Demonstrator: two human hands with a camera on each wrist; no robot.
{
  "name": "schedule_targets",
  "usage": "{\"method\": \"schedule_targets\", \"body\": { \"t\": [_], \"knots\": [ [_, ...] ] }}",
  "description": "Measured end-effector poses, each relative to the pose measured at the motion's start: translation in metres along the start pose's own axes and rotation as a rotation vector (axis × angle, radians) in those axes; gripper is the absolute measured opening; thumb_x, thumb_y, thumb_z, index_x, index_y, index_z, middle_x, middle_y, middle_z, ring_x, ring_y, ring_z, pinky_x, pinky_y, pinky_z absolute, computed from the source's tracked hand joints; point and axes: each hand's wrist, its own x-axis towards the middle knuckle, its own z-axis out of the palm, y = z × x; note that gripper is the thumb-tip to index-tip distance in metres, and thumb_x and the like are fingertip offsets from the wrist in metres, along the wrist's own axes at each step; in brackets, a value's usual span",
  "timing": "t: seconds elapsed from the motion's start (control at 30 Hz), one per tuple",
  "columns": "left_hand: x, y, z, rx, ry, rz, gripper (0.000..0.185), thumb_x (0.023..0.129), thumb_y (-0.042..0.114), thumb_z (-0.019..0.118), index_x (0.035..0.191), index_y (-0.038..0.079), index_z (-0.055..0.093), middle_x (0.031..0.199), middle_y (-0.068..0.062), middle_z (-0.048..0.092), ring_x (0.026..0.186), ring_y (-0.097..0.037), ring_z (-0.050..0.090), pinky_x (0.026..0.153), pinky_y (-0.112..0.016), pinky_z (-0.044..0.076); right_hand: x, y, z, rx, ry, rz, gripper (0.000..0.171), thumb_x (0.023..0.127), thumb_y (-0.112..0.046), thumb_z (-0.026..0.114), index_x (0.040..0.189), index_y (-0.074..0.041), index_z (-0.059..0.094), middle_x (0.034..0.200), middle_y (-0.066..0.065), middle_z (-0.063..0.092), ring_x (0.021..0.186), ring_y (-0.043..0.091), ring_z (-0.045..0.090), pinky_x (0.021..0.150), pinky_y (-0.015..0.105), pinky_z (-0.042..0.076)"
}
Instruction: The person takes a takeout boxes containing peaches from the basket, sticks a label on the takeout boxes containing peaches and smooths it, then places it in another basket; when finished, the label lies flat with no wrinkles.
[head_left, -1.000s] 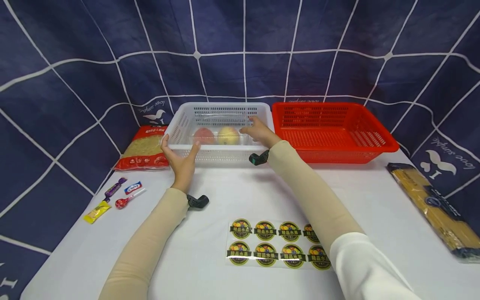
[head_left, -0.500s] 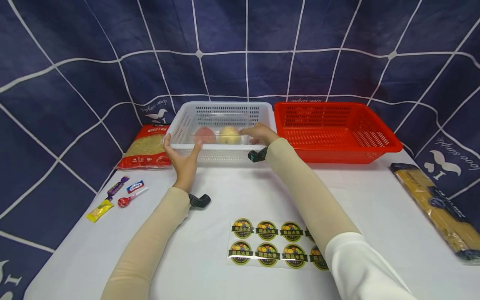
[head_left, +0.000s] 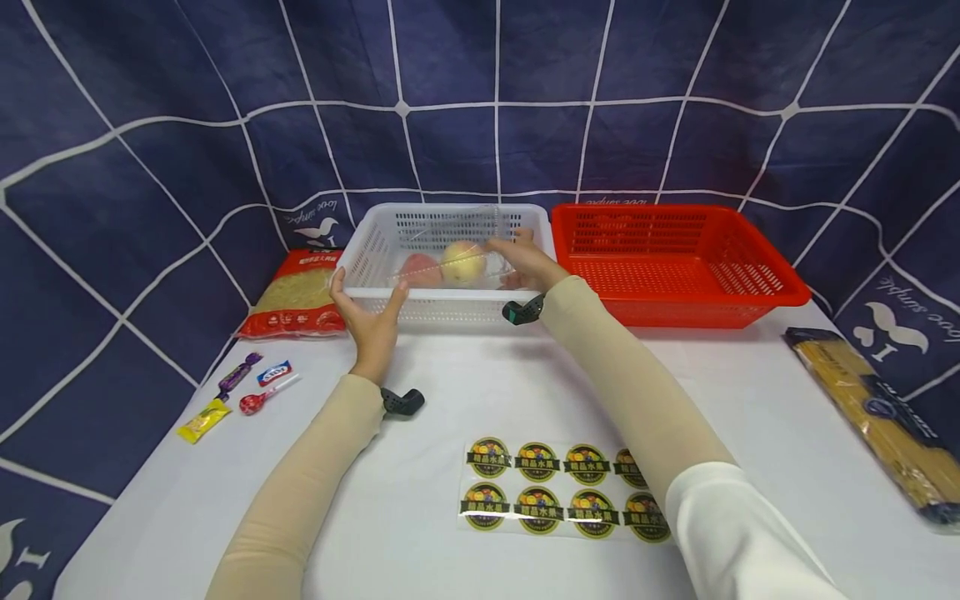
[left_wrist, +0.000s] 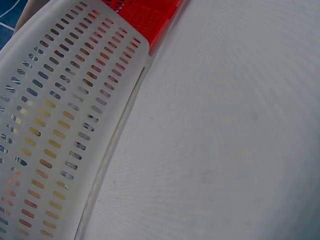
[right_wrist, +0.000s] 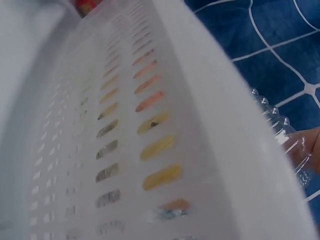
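A white perforated basket (head_left: pixel 450 310) stands at the back centre. Inside is a clear plastic clamshell box (right_wrist: pixel 277 117) with a red round fruit (head_left: pixel 422 271) and a yellowish one (head_left: pixel 462 262), exact kinds unclear. My right hand (head_left: pixel 531 260) reaches over the basket's front rim and grips the box's right end, which tilts up. In the right wrist view, fingers (right_wrist: pixel 312 145) press against its scalloped edge. At the basket's front left corner my left hand (head_left: pixel 369 329) rests on the rim, thumb and fingers spread wide. That hand is out of sight in the left wrist view.
A red basket (head_left: pixel 675 312) adjoins on the right. A red food packet (head_left: pixel 296 300) lies left, with wrapped candies (head_left: pixel 204 421) and a lollipop (head_left: pixel 255 402) nearer. A sticker sheet (head_left: pixel 562 487) lies in front. A pasta packet (head_left: pixel 877 417) is at far right.
The clear box's right end has risen and tilted with my right hand, and the fruits shifted slightly. My left hand stays at the basket's corner.
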Motion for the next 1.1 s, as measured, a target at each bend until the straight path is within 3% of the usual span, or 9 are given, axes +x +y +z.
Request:
{"method": "schedule_targets", "body": {
  "t": [0.1, 0.2, 0.33, 0.47, 0.7, 0.9, 1.1],
  "knots": [
    [0.002, -0.006, -0.002, 0.015, -0.002, -0.005, 0.095, 0.094, 0.023, 0.086, 0.164, 0.014, 0.023, 0.168, -0.01, 0.031, 0.154, -0.024, 0.033, 0.128, -0.035, 0.016, -0.002, -0.002, 0.0, -0.009, -0.006, -0.051, 0.101, 0.101, -0.028, 0.062, 0.172, -0.035, -0.008, 0.179, 0.01, 0.007, 0.127, 0.048, 0.056, 0.104, 0.059, 0.056],
    [0.002, -0.007, -0.002, 0.02, -0.006, -0.013, 0.095, 0.093, 0.027, 0.087, 0.163, 0.016, 0.023, 0.168, -0.007, 0.031, 0.154, -0.022, 0.034, 0.127, -0.032, 0.018, -0.006, -0.006, -0.001, -0.037, -0.022, -0.099, 0.096, 0.101, -0.026, 0.058, 0.174, -0.041, -0.002, 0.18, 0.008, 0.008, 0.138, 0.058, 0.048, 0.102, 0.066, 0.055],
    [0.002, -0.007, -0.002, 0.024, -0.011, -0.022, 0.096, 0.093, 0.028, 0.087, 0.164, 0.018, 0.023, 0.169, -0.006, 0.029, 0.155, -0.022, 0.032, 0.128, -0.033, 0.016, -0.015, -0.014, -0.006, -0.129, -0.034, -0.136, 0.089, 0.102, -0.027, 0.053, 0.175, -0.037, 0.003, 0.181, 0.006, 0.011, 0.137, 0.06, 0.049, 0.102, 0.066, 0.055],
    [0.002, -0.005, -0.003, 0.029, -0.016, -0.027, 0.096, 0.094, 0.027, 0.087, 0.164, 0.017, 0.022, 0.17, -0.005, 0.027, 0.156, -0.022, 0.031, 0.129, -0.034, 0.015, -0.025, -0.022, -0.016, -0.217, -0.024, -0.154, 0.089, 0.103, -0.029, 0.051, 0.176, -0.03, 0.0, 0.182, 0.002, 0.007, 0.141, 0.053, 0.05, 0.102, 0.063, 0.056],
    [0.001, -0.004, -0.004, 0.034, -0.024, -0.038, 0.095, 0.095, 0.026, 0.085, 0.164, 0.017, 0.021, 0.17, -0.006, 0.026, 0.157, -0.025, 0.029, 0.131, -0.04, 0.015, -0.041, -0.039, -0.037, -0.267, 0.02, -0.151, 0.087, 0.105, -0.031, 0.049, 0.175, -0.028, -0.002, 0.182, -0.001, 0.004, 0.149, 0.045, 0.044, 0.098, 0.057, 0.06],
    [0.0, -0.004, -0.005, 0.041, -0.023, -0.038, 0.095, 0.095, 0.027, 0.085, 0.165, 0.015, 0.021, 0.171, -0.006, 0.024, 0.158, -0.025, 0.027, 0.131, -0.039, 0.013, -0.052, -0.048, -0.057, -0.203, 0.025, -0.127, 0.088, 0.105, -0.028, 0.046, 0.175, -0.028, -0.007, 0.183, -0.002, -0.001, 0.154, 0.046, 0.037, 0.108, 0.059, 0.053],
    [0.002, -0.004, -0.005, 0.038, -0.031, -0.04, 0.096, 0.095, 0.027, 0.085, 0.165, 0.017, 0.02, 0.17, -0.004, 0.025, 0.157, -0.022, 0.027, 0.132, -0.039, 0.014, -0.061, -0.047, -0.081, -0.096, 0.014, -0.106, 0.087, 0.105, -0.027, 0.043, 0.174, -0.03, -0.01, 0.182, 0.002, -0.002, 0.156, 0.043, 0.034, 0.108, 0.06, 0.05]
  ]
}}
